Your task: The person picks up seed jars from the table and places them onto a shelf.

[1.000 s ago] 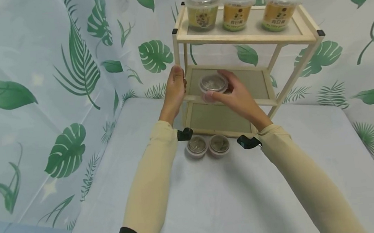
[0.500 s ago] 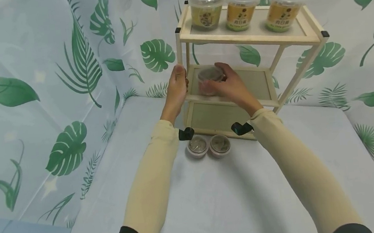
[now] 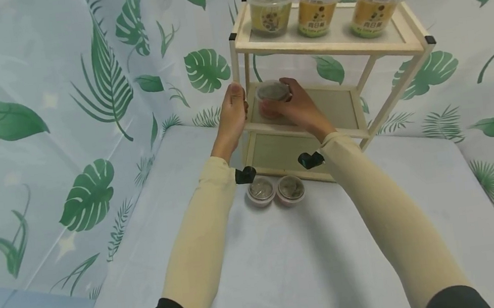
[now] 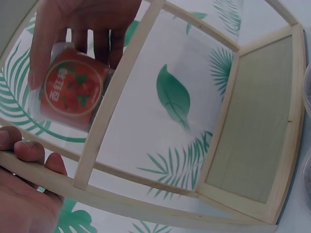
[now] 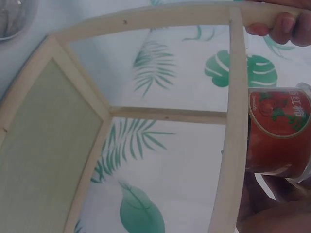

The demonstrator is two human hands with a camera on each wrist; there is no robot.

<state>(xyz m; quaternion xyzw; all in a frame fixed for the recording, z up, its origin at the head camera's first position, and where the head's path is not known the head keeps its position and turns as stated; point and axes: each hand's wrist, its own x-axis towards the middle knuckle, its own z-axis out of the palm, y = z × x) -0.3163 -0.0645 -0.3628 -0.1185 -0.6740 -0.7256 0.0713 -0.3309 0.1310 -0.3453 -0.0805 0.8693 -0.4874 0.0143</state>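
Note:
My right hand point(image 3: 300, 108) grips a plastic cup point(image 3: 273, 91) with a clear lid, at the left part of the middle shelf of a wooden rack point(image 3: 331, 51). In the left wrist view the cup shows a red label point(image 4: 73, 92) with a tomato picture; the fingers lie round its side. The right wrist view has the same cup point(image 5: 277, 131) just above the shelf's front rail point(image 5: 235, 121). With curled fingers my left hand point(image 3: 231, 124) holds the rack's left front post, level with the middle shelf.
Three lidded cups with yellow and orange labels, a left one point(image 3: 271, 13), a middle one point(image 3: 316, 16) and a right one point(image 3: 374, 15), stand on the top shelf. Two similar cups, one left point(image 3: 260, 191) and one right point(image 3: 290, 189), sit on the white table before the bottom shelf.
My right hand has moved the cup forward and slightly left, in over the middle shelf. The left hand keeps its hold on the post.

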